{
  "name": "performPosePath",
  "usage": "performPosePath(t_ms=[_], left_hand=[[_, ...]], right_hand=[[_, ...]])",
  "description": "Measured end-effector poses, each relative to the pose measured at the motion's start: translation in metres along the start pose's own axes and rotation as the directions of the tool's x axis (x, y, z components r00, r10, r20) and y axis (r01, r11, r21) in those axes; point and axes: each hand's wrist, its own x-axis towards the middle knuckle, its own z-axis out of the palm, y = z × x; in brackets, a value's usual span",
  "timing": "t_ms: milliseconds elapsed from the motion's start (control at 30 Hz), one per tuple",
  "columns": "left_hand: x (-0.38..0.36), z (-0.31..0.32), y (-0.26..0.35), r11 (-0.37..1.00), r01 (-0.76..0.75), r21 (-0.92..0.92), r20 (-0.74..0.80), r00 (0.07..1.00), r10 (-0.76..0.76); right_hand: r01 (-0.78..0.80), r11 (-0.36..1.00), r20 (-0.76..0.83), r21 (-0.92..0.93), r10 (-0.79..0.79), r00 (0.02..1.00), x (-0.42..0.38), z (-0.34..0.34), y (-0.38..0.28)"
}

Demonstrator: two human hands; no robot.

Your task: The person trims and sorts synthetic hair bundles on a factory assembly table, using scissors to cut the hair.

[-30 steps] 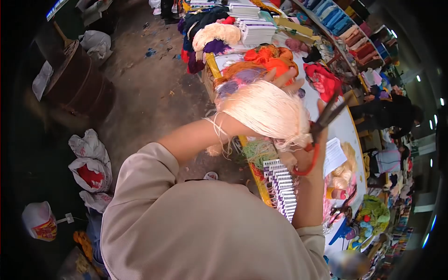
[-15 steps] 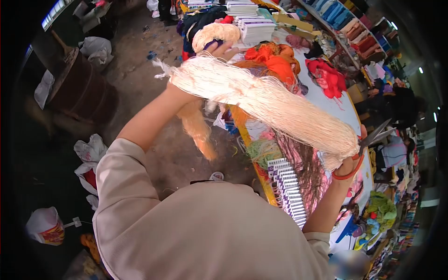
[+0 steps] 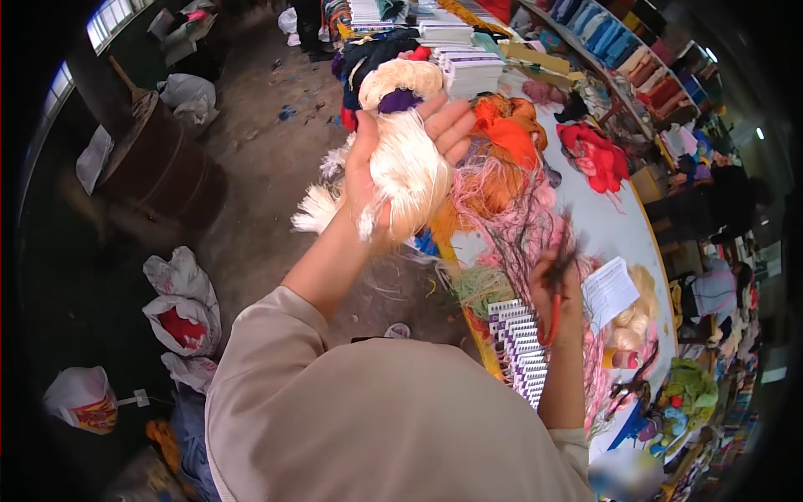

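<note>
My left hand point(image 3: 447, 134) is raised palm up with its fingers spread, and a bunch of cream yarn point(image 3: 408, 167) lies across the palm. Cut-looking pale ends point(image 3: 316, 209) of yarn hang beyond the wrist, over the floor side. Lower right, my right hand point(image 3: 562, 284) is closed around scissors, whose red-orange handle point(image 3: 549, 322) shows below the fingers. The blades are blurred and hard to separate from the dark strands point(image 3: 535, 226) behind them. Under both hands lie tangled pink yarn point(image 3: 493, 188) and orange yarn point(image 3: 514, 134) on the table.
The white table point(image 3: 615, 209) carries stacked white cards point(image 3: 468, 71), a row of purple-marked cards point(image 3: 519, 351), red yarn point(image 3: 594, 155) and a paper sheet point(image 3: 611, 293). A rusty drum point(image 3: 163, 171) and white sacks point(image 3: 180, 314) stand left. Another person point(image 3: 711, 201) is at right.
The cream hank was stretched between both hands; now it lies bunched over my left palm. My right hand, with the scissors, has moved away from it, left and slightly down.
</note>
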Motion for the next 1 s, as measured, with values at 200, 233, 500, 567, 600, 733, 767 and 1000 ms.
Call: performPosePath(t_ms=[200,233,500,567,600,733,767,1000], left_hand=[[-0.01,-0.002,-0.009,0.986,0.136,-0.101,-0.017,0.99,-0.139],[-0.012,-0.002,-0.01,0.985,0.138,-0.107,-0.029,0.99,-0.142],[-0.021,-0.004,-0.008,0.992,0.122,0.044,-0.064,0.991,-0.119],[-0.022,-0.005,-0.01,0.99,0.134,0.042,-0.061,0.989,-0.132],[-0.021,-0.006,-0.012,0.988,0.147,0.041,-0.055,0.988,-0.145],[-0.02,-0.002,-0.022,0.98,0.191,0.056,-0.052,0.981,-0.188],[-0.02,-0.001,-0.026,0.976,0.218,0.028,-0.035,0.976,-0.217],[-0.021,0.003,-0.035,0.985,0.153,-0.085,-0.083,0.984,-0.16]], right_hand=[[0.427,0.672,0.488,-0.605,-0.111,0.866,-0.013,0.063,0.025],[0.356,0.709,0.463,-0.609,-0.047,0.885,-0.015,0.072,0.024],[0.22,0.793,0.431,-0.569,0.059,0.901,-0.019,0.088,0.028],[0.246,0.767,0.445,-0.593,0.058,0.894,-0.018,0.082,0.029],[0.274,0.739,0.46,-0.615,0.054,0.886,-0.019,0.08,0.029],[0.276,0.747,0.441,-0.604,0.025,0.897,-0.023,0.079,0.029],[0.28,0.763,0.426,-0.582,-0.008,0.905,-0.024,0.079,0.03],[0.33,0.784,0.426,-0.526,-0.093,0.9,-0.03,0.073,0.026]])
